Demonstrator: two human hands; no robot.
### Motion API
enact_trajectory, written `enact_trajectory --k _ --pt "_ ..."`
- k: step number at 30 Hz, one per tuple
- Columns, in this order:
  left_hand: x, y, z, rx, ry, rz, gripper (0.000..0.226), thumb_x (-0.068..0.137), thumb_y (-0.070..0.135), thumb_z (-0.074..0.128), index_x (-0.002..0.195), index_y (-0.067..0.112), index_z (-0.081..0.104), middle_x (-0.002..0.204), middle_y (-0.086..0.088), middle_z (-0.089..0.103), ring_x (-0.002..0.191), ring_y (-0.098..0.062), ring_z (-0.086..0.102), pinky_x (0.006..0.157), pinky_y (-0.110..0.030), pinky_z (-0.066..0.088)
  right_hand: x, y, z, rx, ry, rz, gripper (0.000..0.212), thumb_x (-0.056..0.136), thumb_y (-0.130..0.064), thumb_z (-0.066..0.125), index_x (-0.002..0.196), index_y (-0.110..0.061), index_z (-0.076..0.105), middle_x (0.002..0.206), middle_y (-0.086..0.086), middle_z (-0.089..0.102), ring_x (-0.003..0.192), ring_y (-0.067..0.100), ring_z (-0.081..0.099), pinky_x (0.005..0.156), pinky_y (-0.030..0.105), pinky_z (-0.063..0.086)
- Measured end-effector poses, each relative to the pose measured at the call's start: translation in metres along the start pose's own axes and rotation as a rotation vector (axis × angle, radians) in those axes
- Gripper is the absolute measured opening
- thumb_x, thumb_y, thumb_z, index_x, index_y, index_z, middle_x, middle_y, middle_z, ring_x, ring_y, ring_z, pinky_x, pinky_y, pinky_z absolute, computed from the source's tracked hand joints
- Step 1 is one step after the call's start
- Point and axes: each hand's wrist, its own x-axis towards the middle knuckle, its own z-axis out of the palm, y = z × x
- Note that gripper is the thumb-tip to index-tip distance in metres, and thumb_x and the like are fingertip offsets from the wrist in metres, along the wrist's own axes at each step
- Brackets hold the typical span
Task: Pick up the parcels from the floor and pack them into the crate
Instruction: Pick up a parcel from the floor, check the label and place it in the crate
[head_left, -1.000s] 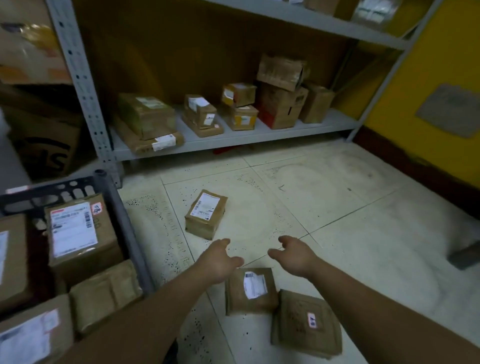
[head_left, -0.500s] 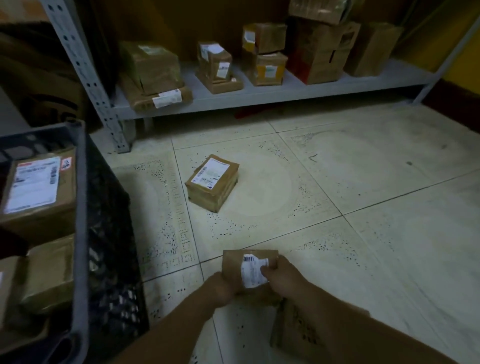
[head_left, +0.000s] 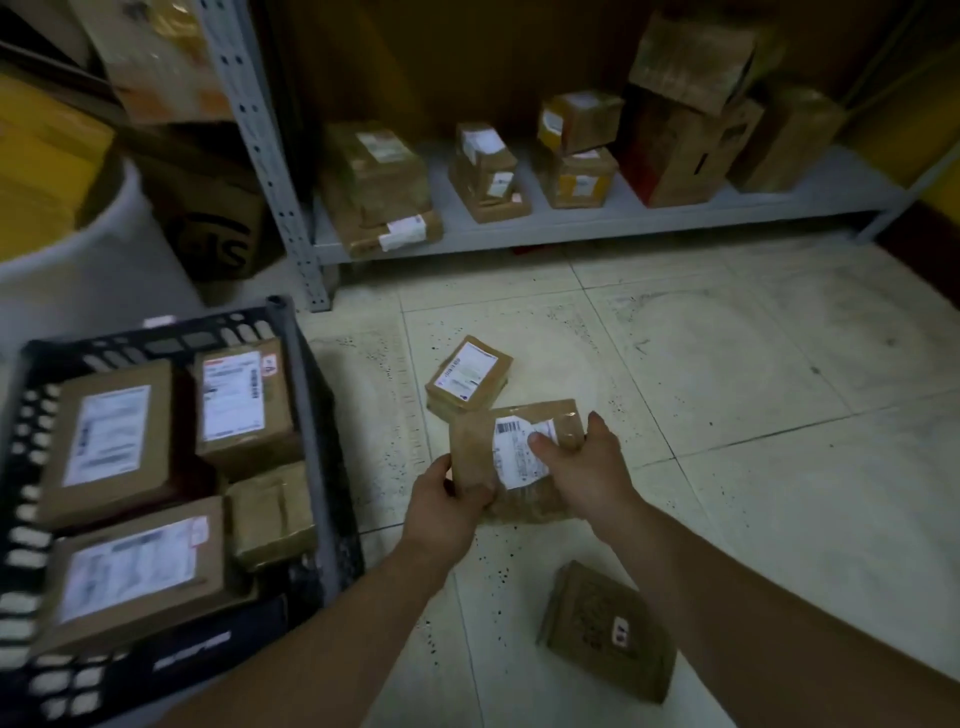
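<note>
Where the view begins at the left, a black slotted crate stands on the tiled floor and holds four brown parcels, three showing white labels. Beside its right wall, the left hand clasps the lower left corner of a flat brown parcel, fingers curled round the edge. The right hand grips the same parcel's right side, thumb pressed on its white label. Just behind it, a labelled parcel lies on the floor; nearer the camera, a dark parcel lies flat. Behind, a grey shelf carries more boxes.
</note>
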Motion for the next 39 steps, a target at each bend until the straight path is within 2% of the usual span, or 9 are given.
enact_trajectory --k 5,10,13,16,20,27,33,36,39 --pt "-0.051 0.06 -0.065 -0.145 0.036 -0.047 0.046 0.088 0.018 0.063 0.13 0.025 0.045 0.089 0.009 0.057 0.077 -0.003 0.056 0.055 -0.009 0.041 -0.055 -0.082 -0.013 -0.087 -0.057 -0.066 0.05 0.086 -0.043 0.062 0.125 -0.012 0.059 0.123 0.009 0.062 0.11 0.028 0.059 0.086 0.035 0.052" --pt "-0.098 0.084 -0.132 -0.33 0.113 -0.071 0.049 0.087 0.012 0.065 0.124 0.032 0.04 0.12 0.003 0.059 0.1 -0.01 0.059 0.079 -0.024 0.052 -0.124 -0.139 0.005 0.038 -0.166 -0.056 0.043 0.085 -0.037 0.066 0.121 -0.016 0.057 0.118 0.004 0.062 0.101 0.02 0.061 0.078 0.031 0.051" --pt "-0.12 0.093 -0.177 -0.322 0.16 -0.086 0.055 0.089 0.014 0.062 0.136 0.024 0.035 0.124 -0.003 0.057 0.107 -0.017 0.058 0.074 -0.02 0.052 -0.16 -0.172 0.022 0.083 -0.246 -0.119 0.041 0.086 -0.031 0.068 0.122 -0.016 0.055 0.111 -0.003 0.061 0.098 0.015 0.059 0.068 0.023 0.047" --pt "-0.13 0.087 -0.213 -0.3 0.212 -0.092 0.054 0.089 0.013 0.062 0.135 0.024 0.037 0.12 -0.001 0.058 0.102 -0.015 0.06 0.07 -0.02 0.054 -0.18 -0.19 0.045 0.143 -0.367 -0.095 0.058 0.089 -0.033 0.065 0.139 -0.021 0.038 0.124 -0.001 0.059 0.112 0.021 0.058 0.084 0.028 0.046" --pt "-0.136 0.078 -0.249 -0.27 0.271 -0.144 0.05 0.085 0.019 0.067 0.124 0.038 0.041 0.122 0.0 0.06 0.106 -0.021 0.062 0.09 -0.045 0.054 -0.192 -0.201 0.077 0.143 -0.483 -0.112 0.045 0.093 -0.031 0.059 0.133 -0.026 0.039 0.121 -0.003 0.061 0.097 0.015 0.059 0.078 0.028 0.047" --pt "-0.129 0.06 -0.283 -0.295 0.241 -0.243 0.044 0.086 0.02 0.066 0.122 0.034 0.046 0.113 0.002 0.065 0.096 -0.019 0.067 0.082 -0.037 0.057 -0.195 -0.209 0.112 0.091 -0.536 -0.175 0.036 0.092 -0.027 0.062 0.123 -0.029 0.044 0.098 -0.015 0.06 0.082 0.006 0.059 0.071 0.027 0.051" --pt "-0.119 0.02 -0.305 -0.196 0.224 -0.32 0.026 0.085 0.037 0.064 0.11 0.033 0.058 0.109 0.002 0.07 0.1 -0.021 0.067 0.092 -0.044 0.053 -0.206 -0.205 0.145 0.024 -0.59 -0.144 0.054 0.085 -0.025 0.071 0.13 -0.025 0.04 0.117 -0.005 0.059 0.097 0.012 0.058 0.073 0.025 0.049" --pt "-0.115 0.006 -0.313 -0.174 0.209 -0.344 0.01 0.09 0.026 0.062 0.094 0.034 0.056 0.1 0.003 0.069 0.089 -0.013 0.066 0.069 -0.024 0.056 -0.208 -0.201 0.158 -0.011 -0.589 -0.089 0.059 0.086 -0.038 0.069 0.135 -0.023 0.039 0.119 -0.004 0.057 0.098 0.012 0.057 0.076 0.026 0.049" --pt "-0.105 -0.008 -0.313 -0.157 0.224 -0.363 0.026 0.091 0.032 0.059 0.114 0.022 0.058 0.106 -0.001 0.067 0.092 -0.017 0.065 0.066 -0.021 0.051 -0.201 -0.187 0.176 -0.048 -0.579 -0.082 0.055 0.087 -0.049 0.063 0.134 -0.028 0.045 0.119 -0.004 0.06 0.1 0.014 0.058 0.08 0.029 0.047"
